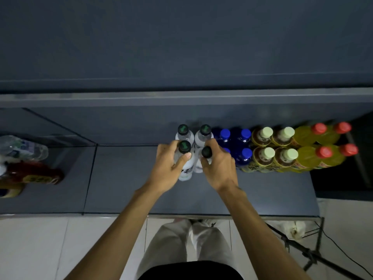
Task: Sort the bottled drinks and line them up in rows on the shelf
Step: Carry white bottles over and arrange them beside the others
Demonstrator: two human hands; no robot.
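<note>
A person's two bare forearms are reaching forward from the bottom of the view, over pale trousers and a light tiled floor, onto a dark grey shelf point(125, 178). The left hand point(167, 168) is grasping the front-left clear bottle point(186, 162) with a black cap, fingers curled round its upper body and the thumb lying across it. The right hand point(219, 168) is grasping the front-right clear bottle point(204, 156), also black-capped, just below the cap. These two bottles are standing side by side, near the middle of the shelf, directly in front of two more clear bottles point(193, 134) towards the back edge.

To the right, touching rows are running towards the shelf's right edge, each two deep: blue bottles point(242, 146) with blue caps, then brown tea bottles point(272, 146) with pale caps, then yellow bottles point(327, 144) with red caps.

At the far left, beyond a divider line, loose bottles point(26, 158) are lying on their sides in a heap, one clear and one dark red. A black tripod stand point(302, 251) is standing on the floor at the lower right.
</note>
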